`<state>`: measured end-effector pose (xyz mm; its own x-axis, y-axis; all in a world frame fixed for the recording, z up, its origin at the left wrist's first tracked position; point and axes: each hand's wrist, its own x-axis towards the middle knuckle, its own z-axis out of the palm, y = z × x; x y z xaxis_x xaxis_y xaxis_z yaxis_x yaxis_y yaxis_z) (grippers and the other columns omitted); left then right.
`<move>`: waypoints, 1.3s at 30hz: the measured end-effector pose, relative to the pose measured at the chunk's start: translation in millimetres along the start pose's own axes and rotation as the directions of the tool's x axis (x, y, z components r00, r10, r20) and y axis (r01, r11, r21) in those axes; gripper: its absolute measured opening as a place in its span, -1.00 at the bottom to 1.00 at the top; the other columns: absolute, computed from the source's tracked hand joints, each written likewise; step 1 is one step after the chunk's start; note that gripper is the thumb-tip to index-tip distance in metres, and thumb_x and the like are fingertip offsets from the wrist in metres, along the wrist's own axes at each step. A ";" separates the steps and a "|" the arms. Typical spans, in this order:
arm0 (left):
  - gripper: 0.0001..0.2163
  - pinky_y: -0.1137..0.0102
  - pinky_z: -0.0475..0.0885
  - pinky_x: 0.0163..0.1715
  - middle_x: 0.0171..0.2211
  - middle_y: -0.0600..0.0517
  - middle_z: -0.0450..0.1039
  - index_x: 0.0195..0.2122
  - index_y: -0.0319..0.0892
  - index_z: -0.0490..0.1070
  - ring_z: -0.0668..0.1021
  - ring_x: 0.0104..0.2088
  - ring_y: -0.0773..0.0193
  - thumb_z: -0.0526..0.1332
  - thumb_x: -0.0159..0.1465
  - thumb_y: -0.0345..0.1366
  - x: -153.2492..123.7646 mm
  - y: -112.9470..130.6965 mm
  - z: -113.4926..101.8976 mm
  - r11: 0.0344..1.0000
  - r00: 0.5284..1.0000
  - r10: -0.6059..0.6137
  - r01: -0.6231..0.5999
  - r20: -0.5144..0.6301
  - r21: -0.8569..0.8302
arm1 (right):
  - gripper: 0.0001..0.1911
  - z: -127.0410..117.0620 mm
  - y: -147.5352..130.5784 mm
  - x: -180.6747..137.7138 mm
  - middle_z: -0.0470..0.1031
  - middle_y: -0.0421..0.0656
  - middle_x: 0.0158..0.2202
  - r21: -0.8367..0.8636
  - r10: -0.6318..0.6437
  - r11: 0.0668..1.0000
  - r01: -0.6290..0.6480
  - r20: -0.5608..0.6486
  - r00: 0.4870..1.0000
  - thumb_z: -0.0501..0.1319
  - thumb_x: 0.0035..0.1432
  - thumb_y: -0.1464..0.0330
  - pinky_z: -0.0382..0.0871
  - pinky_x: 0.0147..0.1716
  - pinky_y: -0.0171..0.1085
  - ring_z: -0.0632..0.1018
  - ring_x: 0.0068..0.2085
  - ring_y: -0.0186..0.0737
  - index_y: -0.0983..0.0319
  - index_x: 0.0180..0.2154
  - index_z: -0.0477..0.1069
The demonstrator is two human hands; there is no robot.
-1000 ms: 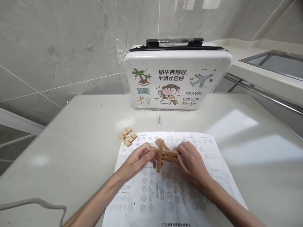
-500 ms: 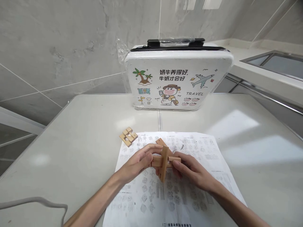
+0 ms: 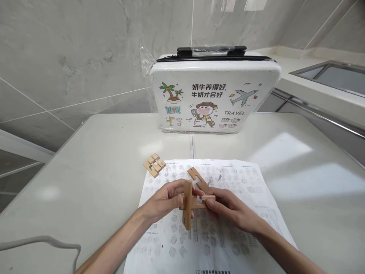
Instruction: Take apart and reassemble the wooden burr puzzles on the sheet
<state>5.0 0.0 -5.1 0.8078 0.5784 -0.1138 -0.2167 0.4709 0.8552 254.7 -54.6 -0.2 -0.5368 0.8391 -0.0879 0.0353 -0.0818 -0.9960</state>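
Between my hands are wooden burr puzzle pieces. An upright flat puzzle piece [image 3: 187, 207] stands crosswise around a horizontal notched piece [image 3: 199, 206]. My left hand [image 3: 167, 196] grips them at the left end, thumb and fingers close to the upright piece. The thumb and fingers of my right hand [image 3: 232, 207] pinch the right end of the horizontal piece, where a raised block shows. Behind them, a slotted wooden piece [image 3: 203, 183] lies slanted on the printed sheet [image 3: 245, 243], partly hidden by my right hand. Some fingertips are hidden behind the wood.
A small group of joined light wooden pieces [image 3: 154, 165] lies at the sheet's upper left corner. A white cartoon-printed case [image 3: 182, 76] in clear plastic stands at the back of the table [image 3: 85, 171]. A grey cable [image 3: 42, 240] runs along the lower left.
The upright piece has shifted left along the horizontal piece, toward my left hand. More of the horizontal piece's notch and of the slotted piece behind now shows.
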 end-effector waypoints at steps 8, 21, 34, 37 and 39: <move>-0.51 0.29 0.63 -0.32 0.08 -0.23 0.60 -0.02 -0.13 0.56 0.70 -0.33 0.17 0.50 0.20 0.10 -3.6 -0.3 -3.5 0.998 0.998 -0.057 0.057 -0.009 0.004 | -0.56 0.6 1.3 -1.1 0.36 -0.24 -0.46 0.010 -0.010 1.000 0.010 0.020 1.000 0.12 0.53 0.06 0.15 -0.37 -0.23 0.36 -0.42 -0.27 0.19 -0.36 0.36; -0.63 0.27 0.68 -0.24 0.27 -0.27 0.44 0.13 -0.15 0.51 0.76 -0.24 0.13 0.42 0.37 -0.12 -0.9 1.2 -1.5 0.995 0.993 0.011 0.001 0.116 -0.101 | -0.57 -2.0 5.7 -0.6 0.31 -0.27 -0.49 0.038 0.001 0.999 -0.001 -0.014 1.000 0.14 0.52 0.04 0.12 -0.41 -0.25 0.31 -0.45 -0.30 0.20 -0.32 0.36; -0.71 0.35 0.67 -0.40 0.15 -0.22 0.56 0.03 -0.17 0.48 0.76 -0.38 0.17 0.41 0.38 -0.16 -2.8 -2.0 -3.9 0.991 0.997 0.041 -0.032 0.065 -0.128 | -0.59 0.0 5.7 -0.4 0.31 -0.28 -0.49 0.038 0.005 0.999 -0.004 -0.007 1.000 0.12 0.54 0.07 0.13 -0.41 -0.26 0.31 -0.45 -0.31 0.20 -0.30 0.35; -0.70 0.37 0.66 -0.41 0.18 -0.20 0.54 0.02 -0.15 0.47 0.74 -0.38 0.22 0.42 0.36 -0.15 -2.3 -4.2 -5.9 0.988 0.999 0.042 -0.038 0.027 -0.147 | -0.59 -1.8 4.5 0.1 0.30 -0.28 -0.49 0.031 0.019 0.999 -0.019 -0.018 1.000 0.12 0.53 0.05 0.15 -0.40 -0.26 0.31 -0.45 -0.30 0.19 -0.30 0.36; -0.68 0.42 0.62 -0.48 0.18 -0.18 0.54 0.01 -0.14 0.47 0.71 -0.45 0.28 0.40 0.37 -0.08 -2.8 -4.0 -7.6 0.987 0.999 0.040 -0.038 0.010 -0.156 | -0.58 -3.1 3.5 -0.1 0.30 -0.27 -0.49 0.033 0.028 0.999 -0.027 -0.038 0.999 0.13 0.52 0.04 0.17 -0.40 -0.26 0.32 -0.45 -0.29 0.18 -0.32 0.35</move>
<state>-0.6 1.5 -12.0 0.8042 0.5897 -0.0743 -0.3298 0.5466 0.7697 257.5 -53.2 -3.7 -0.5035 0.8561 -0.1162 0.0218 -0.1219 -0.9923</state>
